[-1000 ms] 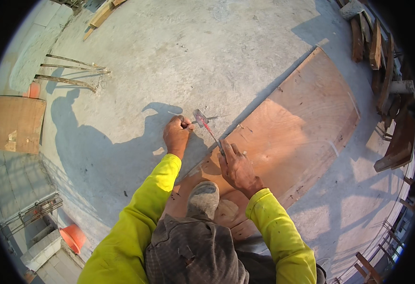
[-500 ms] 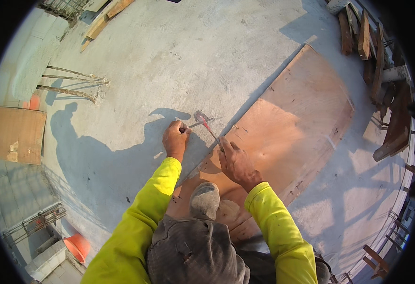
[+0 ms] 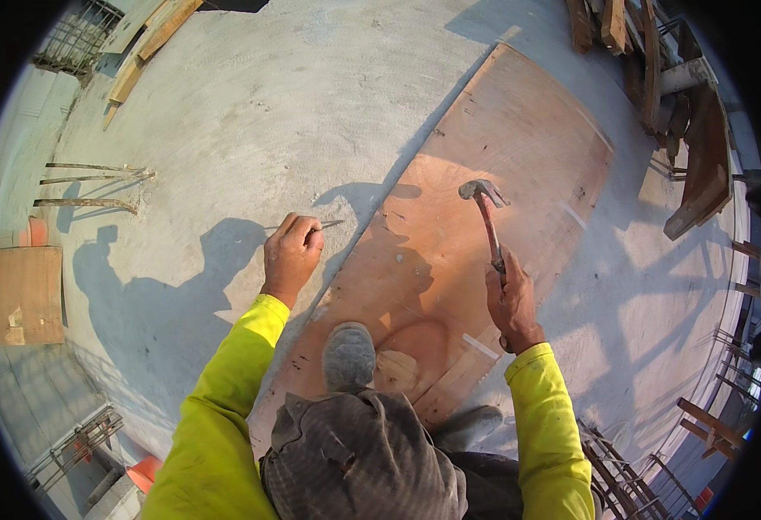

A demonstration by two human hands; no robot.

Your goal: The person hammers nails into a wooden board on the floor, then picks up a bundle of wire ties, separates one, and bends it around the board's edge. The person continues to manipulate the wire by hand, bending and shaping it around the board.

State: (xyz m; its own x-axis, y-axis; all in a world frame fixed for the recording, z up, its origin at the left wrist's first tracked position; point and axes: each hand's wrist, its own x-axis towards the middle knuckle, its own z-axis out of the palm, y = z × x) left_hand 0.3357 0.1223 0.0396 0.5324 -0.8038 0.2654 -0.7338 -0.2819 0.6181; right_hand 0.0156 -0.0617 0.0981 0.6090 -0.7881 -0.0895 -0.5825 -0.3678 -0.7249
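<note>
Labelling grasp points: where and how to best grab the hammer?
Probably by the near end of the hammer's handle, coming from the near side: it is long and slim and points down the picture, with the wider head at the far end. The right hand holds that near end.

Both forearms (image 3: 235,364) reach forward, apart, the left grip (image 3: 292,247) pinched, the right grip (image 3: 512,295) curled firmly.

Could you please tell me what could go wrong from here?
The bare left hand holds a thin metal rod, so a stray blow from the hammer in the right hand could hurt its fingers. One shoe appears to rest on the plywood sheet, which might slip on the concrete floor if weight shifts.
</note>
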